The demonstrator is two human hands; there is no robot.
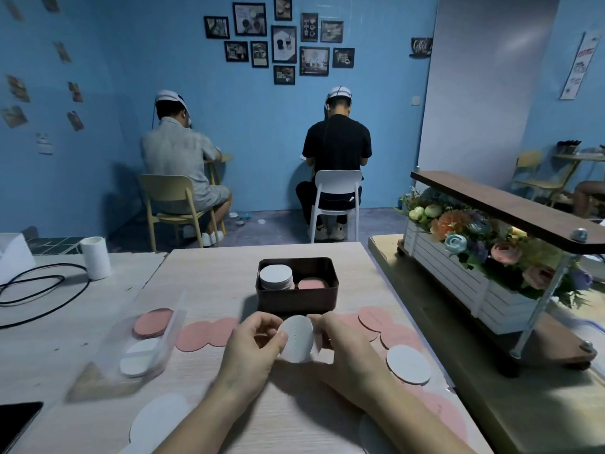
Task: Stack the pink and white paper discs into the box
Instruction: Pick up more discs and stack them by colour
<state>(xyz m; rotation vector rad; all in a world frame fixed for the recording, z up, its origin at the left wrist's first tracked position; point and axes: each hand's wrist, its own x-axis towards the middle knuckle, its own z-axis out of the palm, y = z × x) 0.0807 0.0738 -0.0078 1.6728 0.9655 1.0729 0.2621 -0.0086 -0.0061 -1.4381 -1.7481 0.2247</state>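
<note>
Lower left: spare discs in a clear sleeve (144, 339), with pink discs (209, 332) fanned across the table (212, 273). Centre, just below the brown box (294, 304): left hand (253, 345) and right hand (343, 348) both pinching one white disc (296, 339) by its edges. Probably bound for the white stack (276, 276) in the box's left half, beside the lower pink stack (312, 284). Likely hazards: landing skewed, nudging that taller pile askew, or a second disc clinging behind. Right: one loose white disc (408, 364).
</note>
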